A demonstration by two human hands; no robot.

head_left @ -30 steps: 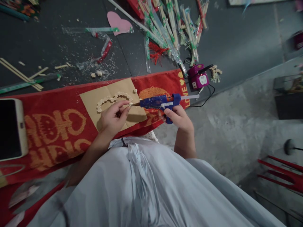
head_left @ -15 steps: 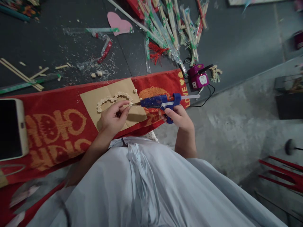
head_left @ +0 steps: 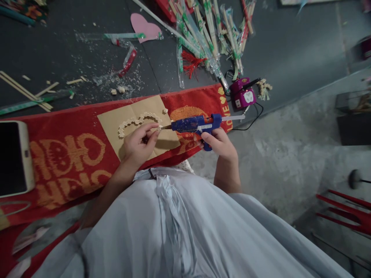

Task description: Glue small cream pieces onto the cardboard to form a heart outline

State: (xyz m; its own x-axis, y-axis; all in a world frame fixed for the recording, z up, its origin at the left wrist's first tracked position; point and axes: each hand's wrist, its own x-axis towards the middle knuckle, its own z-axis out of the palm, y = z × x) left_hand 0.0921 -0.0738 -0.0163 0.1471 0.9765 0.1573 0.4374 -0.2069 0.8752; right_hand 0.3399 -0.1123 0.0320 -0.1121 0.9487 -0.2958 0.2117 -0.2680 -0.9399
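My right hand (head_left: 218, 142) is wrapped round the handle of a blue glue gun (head_left: 193, 124), with a pale glue stick (head_left: 233, 118) jutting from its back. My left hand (head_left: 141, 142) pinches a small cream-coloured piece (head_left: 159, 127), and the gun's nozzle points at it, touching or nearly so. Below lies a creased tan sheet of card (head_left: 111, 121). On it, small cream pieces form a curved, heart-like outline (head_left: 139, 120), partly covered by my left hand. One loose little piece (head_left: 165, 111) sits near the card's right edge.
A red towel (head_left: 66, 154) lies under the card, with a phone (head_left: 13, 158) at left. Behind are wrapped chopsticks (head_left: 208, 34), a pink paper heart (head_left: 145, 27), stick scraps (head_left: 26, 90) and crumbs. A purple box with a cord (head_left: 242, 92) stands right, near the table edge.
Almost nothing differs. Both hands keep their hold, and the glue gun's nozzle stays at the small piece; the whole view has shifted very slightly.
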